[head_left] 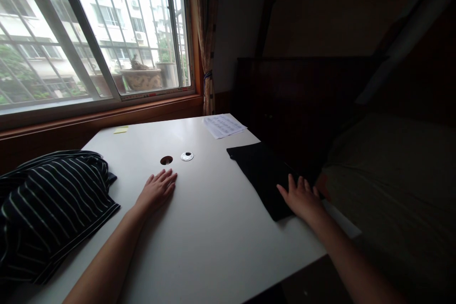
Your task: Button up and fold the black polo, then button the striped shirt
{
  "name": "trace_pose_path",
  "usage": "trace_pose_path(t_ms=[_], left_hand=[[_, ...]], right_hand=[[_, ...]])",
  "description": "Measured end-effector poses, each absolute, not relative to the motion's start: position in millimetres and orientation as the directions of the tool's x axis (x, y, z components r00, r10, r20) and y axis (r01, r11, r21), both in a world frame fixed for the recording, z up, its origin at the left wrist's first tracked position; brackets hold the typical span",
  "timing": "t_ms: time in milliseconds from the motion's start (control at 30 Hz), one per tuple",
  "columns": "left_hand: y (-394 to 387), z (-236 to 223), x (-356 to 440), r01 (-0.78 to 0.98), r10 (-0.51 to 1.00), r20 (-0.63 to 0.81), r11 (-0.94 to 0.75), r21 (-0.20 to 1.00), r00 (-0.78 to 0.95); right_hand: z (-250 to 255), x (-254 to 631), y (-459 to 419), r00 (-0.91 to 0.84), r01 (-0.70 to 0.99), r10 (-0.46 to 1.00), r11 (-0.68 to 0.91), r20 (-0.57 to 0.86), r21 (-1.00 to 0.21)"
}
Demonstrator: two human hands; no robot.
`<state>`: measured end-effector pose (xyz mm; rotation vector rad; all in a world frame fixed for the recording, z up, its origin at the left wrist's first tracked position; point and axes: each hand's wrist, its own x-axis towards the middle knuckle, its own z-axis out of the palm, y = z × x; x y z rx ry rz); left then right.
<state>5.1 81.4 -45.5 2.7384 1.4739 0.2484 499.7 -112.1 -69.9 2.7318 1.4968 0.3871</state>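
Observation:
My left hand point(158, 188) rests on the white table point(206, 228), palm down with its fingers stretched out. Just beyond its fingertips are a round hole point(166, 160) in the tabletop and a white ring-shaped cover point(185, 157) with a dark opening. Over on the right, my right hand point(301, 195) lies on a folded black cloth point(261, 175), its fingers spread and nothing gripped. A dark striped garment point(57, 204) is heaped at the left side of the table, apart from my left hand.
Printed sheets point(223, 126) lie at the far right corner of the table, and a yellow sticky note point(120, 129) at the far left. Behind stands a barred window point(107, 33) with a tied curtain point(208, 38). Greenish fabric point(392, 190) covers something low to the right.

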Motion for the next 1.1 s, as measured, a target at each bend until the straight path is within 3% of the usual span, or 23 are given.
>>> trace_pose_path(t_ms=[167,367,500,700,1100], left_hand=[[81.4,-46.1,5.2,0.827,0.831,0.141,-0.553,0.099,0.539],[80.3,-44.4,5.1,0.825,0.829,0.134,-0.556,0.097,0.543],[80.9,-44.8,5.2,0.829,0.831,0.129,-0.553,0.081,0.542],[82.5,-47.7,4.6,0.832,0.833,0.130,-0.550,0.072,0.538],[83.6,-50.2,4.8,0.830,0.833,0.144,-0.550,0.097,0.535]], right_hand=[[-56.1,489.5,-109.7,0.479,0.848,0.837,-0.519,0.264,0.106],[-37.2,467.3,-85.6,0.112,0.993,0.971,-0.104,0.212,-0.047],[-36.9,453.2,-60.8,-0.034,0.991,0.987,0.053,0.155,-0.124],[-48.4,446.0,-45.9,-0.031,0.990,0.998,0.039,0.057,-0.134],[-56.9,438.7,-58.9,-0.004,0.997,0.991,0.015,0.137,-0.081]])
